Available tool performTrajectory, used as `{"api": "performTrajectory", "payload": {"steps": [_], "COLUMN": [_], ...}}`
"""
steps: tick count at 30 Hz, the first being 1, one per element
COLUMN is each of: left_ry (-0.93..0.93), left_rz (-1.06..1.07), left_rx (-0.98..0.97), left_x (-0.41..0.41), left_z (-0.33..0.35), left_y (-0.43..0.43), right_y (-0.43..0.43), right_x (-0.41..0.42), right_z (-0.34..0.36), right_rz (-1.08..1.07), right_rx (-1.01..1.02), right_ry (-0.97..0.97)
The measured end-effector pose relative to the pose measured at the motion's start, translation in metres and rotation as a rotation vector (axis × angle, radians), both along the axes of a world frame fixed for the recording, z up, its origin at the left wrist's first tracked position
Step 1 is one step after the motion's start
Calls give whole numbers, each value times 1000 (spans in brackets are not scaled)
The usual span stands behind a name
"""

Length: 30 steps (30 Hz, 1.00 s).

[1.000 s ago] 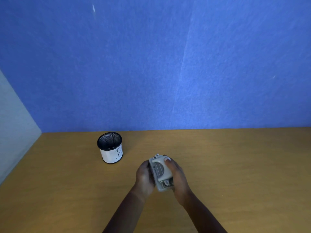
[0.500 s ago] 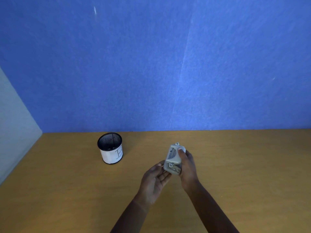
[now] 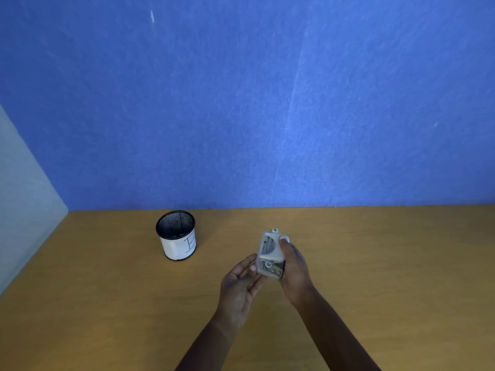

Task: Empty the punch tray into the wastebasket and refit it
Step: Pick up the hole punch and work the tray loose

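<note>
2 bare forearms reach in from the near edge over a wooden tabletop (image 3: 388, 263). The left hand (image 3: 238, 287) is palm up with its fingers (image 3: 247, 263) spread apart, their tips touching the lower end of a small grey hole punch (image 3: 269, 254). The right hand (image 3: 293, 271) holds the punch above the tabletop, fingers clamped around it. Farther back to the left, well apart, stands a black mesh wastebasket (image 3: 178, 242) with a white band. Behind rises a blue wall (image 3: 267, 103).

Brown wooden table (image 3: 375, 263), black mesh wastebasket (image 3: 176, 236) with a white paper wrap standing upright on it
</note>
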<state>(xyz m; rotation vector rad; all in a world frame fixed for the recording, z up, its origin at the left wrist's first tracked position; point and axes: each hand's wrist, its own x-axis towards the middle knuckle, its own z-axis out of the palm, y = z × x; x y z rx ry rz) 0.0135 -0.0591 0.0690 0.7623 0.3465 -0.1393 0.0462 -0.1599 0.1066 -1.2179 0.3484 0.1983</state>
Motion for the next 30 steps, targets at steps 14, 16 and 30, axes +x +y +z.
{"api": "performTrajectory", "payload": {"steps": [14, 16, 30], "left_ry": [29, 37, 103], "left_rz": [-68, -106, 43], "left_rx": [-91, -72, 5], "left_x": [0, 4, 9], "left_z": [-3, 0, 2], "left_y": [13, 13, 23], "right_y": [2, 9, 14], "right_x": [-1, -6, -32], "right_z": [-6, -6, -28], "right_rz": [211, 238, 172], "right_rx": [-68, -203, -55], "right_ry": [-28, -85, 111]}}
